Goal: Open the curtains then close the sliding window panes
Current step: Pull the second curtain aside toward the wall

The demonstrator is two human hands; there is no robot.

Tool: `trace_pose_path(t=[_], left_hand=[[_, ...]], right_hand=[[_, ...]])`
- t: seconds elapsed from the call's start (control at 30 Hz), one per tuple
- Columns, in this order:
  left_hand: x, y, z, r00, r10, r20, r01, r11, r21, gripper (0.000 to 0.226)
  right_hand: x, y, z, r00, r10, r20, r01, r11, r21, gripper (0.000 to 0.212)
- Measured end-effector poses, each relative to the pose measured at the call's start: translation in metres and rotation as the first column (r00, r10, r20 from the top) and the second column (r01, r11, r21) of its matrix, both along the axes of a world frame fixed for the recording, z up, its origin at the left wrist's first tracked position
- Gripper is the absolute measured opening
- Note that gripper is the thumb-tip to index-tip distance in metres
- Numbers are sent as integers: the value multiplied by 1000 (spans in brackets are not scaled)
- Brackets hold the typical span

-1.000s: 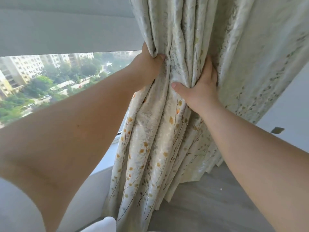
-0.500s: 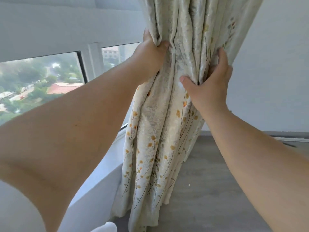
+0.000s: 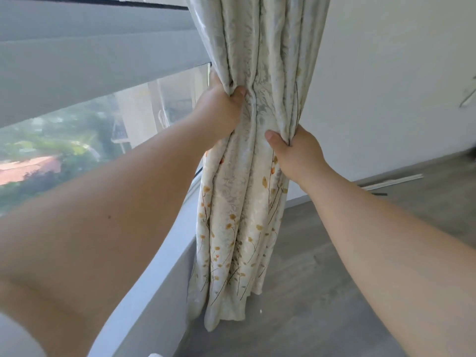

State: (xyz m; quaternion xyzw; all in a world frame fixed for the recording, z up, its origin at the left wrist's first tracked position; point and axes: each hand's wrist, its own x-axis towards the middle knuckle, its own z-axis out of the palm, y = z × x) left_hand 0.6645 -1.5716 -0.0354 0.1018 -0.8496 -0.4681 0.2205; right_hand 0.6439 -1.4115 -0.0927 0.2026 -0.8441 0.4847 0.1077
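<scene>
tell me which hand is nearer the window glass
Left. The left hand grips the curtain right beside the window glass; the right hand grips its wall-side edge.

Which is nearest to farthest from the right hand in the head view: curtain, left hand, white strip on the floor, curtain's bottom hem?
1. curtain: gripped by the right hand.
2. left hand: up-left, gripping the bundle's window side.
3/4. white strip right, by the wall; bottom hem below: too close to call.
</scene>
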Motion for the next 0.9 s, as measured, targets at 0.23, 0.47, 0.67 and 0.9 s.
trace_pose_path(t=[0.23, 0.47, 0.67, 0.9], left_hand=[[-114, 42, -5, 994, 102, -35, -102, 995, -9, 49], [-205, 71, -8, 973, 211, -94, -208, 977, 45, 49], [-284, 54, -5, 944, 252, -215, -260, 965, -11, 51], [-387, 37, 3, 870, 174, -461, -211, 977, -30, 54]], right_hand=[[-128, 43, -4, 997, 67, -38, -65, 997, 45, 42], [-240, 75, 12, 987, 158, -34, -159, 987, -17, 94], [-325, 55, 9, 970, 243, 4, -241, 964, -113, 114], [-423, 33, 35, 959, 272, -78, -281, 947, -155, 121]])
